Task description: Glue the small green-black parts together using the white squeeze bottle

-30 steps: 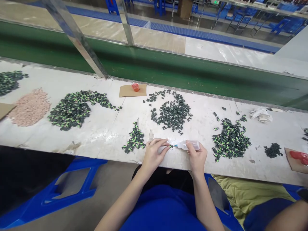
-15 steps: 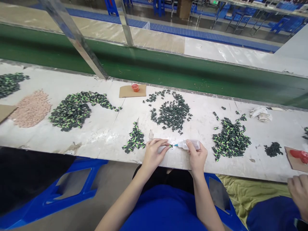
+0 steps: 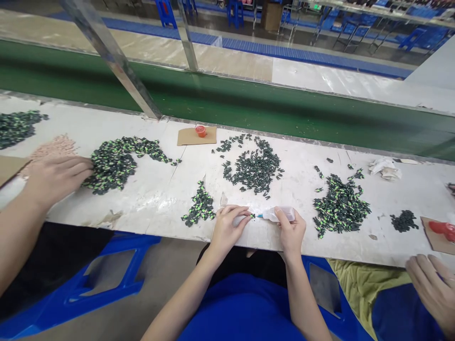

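Between the thumb and forefinger of my left hand is a small black-and-green piece, just above the white table. My right hand grips a translucent squeeze bottle lying nearly level. Its thin blue nozzle tip points left and is at or very close to the piece; whether they touch I cannot tell. Left of my left hand lies a small heap of black-and-green pieces. Beyond my hands spreads a larger pile of dark pieces.
A co-worker's hand reaches over a black-and-green pile at left; another person's hand is at lower right. Cardboard bears a red cup. More black-and-green pieces lie right, near crumpled tissue. A green barrier runs behind.
A co-worker's hand has come in from the left to the black-and-green pile. The hand at lower right has shifted left. My hands stay nearly still, with the nozzle a touch nearer the piece.
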A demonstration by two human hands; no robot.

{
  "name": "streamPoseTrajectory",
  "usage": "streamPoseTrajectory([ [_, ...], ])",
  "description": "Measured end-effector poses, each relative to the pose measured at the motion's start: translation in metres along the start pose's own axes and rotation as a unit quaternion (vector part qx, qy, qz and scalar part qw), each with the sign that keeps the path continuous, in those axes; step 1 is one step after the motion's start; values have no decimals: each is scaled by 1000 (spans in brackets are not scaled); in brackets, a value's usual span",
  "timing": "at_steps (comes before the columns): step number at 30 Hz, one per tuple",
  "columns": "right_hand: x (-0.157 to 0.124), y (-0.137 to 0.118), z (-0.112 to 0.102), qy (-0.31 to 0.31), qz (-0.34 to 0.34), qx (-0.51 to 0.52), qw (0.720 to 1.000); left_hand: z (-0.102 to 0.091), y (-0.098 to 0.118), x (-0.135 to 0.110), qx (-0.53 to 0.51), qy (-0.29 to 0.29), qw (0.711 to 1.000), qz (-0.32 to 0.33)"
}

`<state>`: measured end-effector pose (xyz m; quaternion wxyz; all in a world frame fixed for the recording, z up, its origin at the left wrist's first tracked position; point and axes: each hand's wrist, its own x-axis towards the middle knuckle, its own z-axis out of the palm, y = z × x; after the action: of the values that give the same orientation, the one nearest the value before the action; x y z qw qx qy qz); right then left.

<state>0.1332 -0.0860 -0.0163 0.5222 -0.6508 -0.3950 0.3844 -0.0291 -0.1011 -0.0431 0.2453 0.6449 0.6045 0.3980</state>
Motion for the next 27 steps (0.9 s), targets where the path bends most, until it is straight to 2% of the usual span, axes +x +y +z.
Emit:
streamPoseTrajectory([
  [4,0,5,-2,11,-1,20,1000,1,-1,0,4,-5,1000,-4],
  [10,7,10,-18,104,-47,101,988,4,-3,-2,4,-7,1000,3],
  [14,30,7,-24,76,-109,73,989,8,-5,-2,2,-1,1000,13],
  [16,44,5,-23,73,-134,34,988,9,-6,-3,1,5,1000,18],
  [21,63,4,-19,108,-148,-175,968,8,-5,-3,1,10,1000,28],
  [25,49,7,-22,152,-217,-245,933,8,-4,-3,1,8,1000,29],
  [27,39,10,-22,137,-271,-283,910,8,-4,-3,0,8,1000,30],
])
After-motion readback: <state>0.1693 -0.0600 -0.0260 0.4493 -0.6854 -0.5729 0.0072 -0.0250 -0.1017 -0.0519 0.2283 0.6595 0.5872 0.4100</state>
